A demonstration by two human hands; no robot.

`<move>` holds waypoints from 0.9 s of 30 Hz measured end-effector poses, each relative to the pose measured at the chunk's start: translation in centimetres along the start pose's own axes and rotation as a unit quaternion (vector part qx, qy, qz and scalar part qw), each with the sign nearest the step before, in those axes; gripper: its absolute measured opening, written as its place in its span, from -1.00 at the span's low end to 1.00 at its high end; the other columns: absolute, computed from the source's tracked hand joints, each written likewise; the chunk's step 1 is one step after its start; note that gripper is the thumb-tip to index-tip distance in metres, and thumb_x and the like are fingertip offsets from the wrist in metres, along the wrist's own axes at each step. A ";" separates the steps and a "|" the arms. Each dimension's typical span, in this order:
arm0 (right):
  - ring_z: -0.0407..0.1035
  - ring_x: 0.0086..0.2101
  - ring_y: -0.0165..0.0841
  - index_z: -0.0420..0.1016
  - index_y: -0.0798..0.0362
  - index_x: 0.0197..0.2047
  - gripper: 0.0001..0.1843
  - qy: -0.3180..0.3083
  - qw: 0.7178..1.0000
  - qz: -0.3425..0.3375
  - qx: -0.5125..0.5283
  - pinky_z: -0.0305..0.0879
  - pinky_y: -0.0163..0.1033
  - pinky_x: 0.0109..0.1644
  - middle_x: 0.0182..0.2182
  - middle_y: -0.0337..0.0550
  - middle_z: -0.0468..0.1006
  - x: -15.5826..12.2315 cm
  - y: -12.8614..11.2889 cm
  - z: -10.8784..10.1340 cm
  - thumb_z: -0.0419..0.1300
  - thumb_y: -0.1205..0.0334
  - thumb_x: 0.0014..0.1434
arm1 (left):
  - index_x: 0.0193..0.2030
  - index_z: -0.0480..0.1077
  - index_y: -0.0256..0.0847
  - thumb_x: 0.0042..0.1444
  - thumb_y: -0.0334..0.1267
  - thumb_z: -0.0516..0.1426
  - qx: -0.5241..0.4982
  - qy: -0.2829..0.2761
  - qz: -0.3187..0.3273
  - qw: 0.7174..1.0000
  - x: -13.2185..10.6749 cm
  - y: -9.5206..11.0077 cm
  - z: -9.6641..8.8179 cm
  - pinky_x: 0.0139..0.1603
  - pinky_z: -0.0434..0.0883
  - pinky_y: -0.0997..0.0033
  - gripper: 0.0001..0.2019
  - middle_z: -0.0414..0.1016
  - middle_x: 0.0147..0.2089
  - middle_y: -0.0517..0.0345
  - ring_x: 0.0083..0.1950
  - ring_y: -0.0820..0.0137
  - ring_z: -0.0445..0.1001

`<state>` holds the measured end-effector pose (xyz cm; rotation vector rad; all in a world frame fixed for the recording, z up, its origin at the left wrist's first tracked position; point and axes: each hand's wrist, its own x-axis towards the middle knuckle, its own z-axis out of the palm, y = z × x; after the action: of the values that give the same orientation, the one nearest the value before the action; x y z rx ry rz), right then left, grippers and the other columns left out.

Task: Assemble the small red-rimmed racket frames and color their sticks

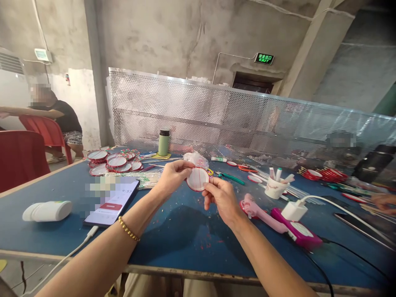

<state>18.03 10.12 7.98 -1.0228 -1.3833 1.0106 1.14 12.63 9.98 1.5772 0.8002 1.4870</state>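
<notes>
Above the middle of the blue table I hold a small round white disc with a red rim (197, 180) upright between both hands. A thin reddish line runs down its face. My left hand (176, 175) pinches its upper left edge, and my right hand (220, 196) pinches its lower right edge. Behind the hands lie a crumpled clear plastic bag (196, 159) and teal-handled pliers (231, 178). Similar red-rimmed discs (116, 161) are piled at the back left. A pink hot glue gun (262, 213) lies right of my right hand.
A phone (114, 204) and a white bottle (47, 211) lie on the left. A green flask (163, 142) stands at the back before a perforated metal screen (185, 111). On the right are a cup of markers (275, 187), a magenta power strip (297, 231) with cables and a co-worker's hand (385, 203).
</notes>
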 end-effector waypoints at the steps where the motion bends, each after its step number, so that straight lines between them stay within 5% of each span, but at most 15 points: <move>1: 0.28 -0.77 -0.48 0.38 0.08 -0.52 -0.77 -0.003 1.000 0.004 0.013 0.20 -0.37 -0.73 -0.63 -0.27 0.49 0.0 0.0 0.0 0.28 0.12 -0.04 | -0.28 0.52 -0.32 -0.02 -0.33 0.16 -0.001 0.000 0.001 1.000 0.0 0.0 0.0 -0.33 0.30 0.50 -0.82 0.51 -0.35 0.13 -0.37 0.48 0.36; 27: 0.24 -0.75 -0.49 0.39 0.07 -0.54 -0.76 -0.024 0.998 0.000 0.065 0.25 -0.34 -0.72 -0.65 -0.31 0.42 -0.3 -0.3 -0.3 0.30 0.13 -0.03 | -0.28 0.36 -0.23 0.06 -0.35 0.10 0.046 -0.057 0.067 0.995 0.0 0.1 -0.6 -0.44 0.27 0.50 -0.92 0.34 -0.51 0.27 -0.51 0.52 0.30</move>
<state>18.29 9.75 8.23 -0.9069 -1.3380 1.1166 0.54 12.64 10.04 1.7975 0.7185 1.4560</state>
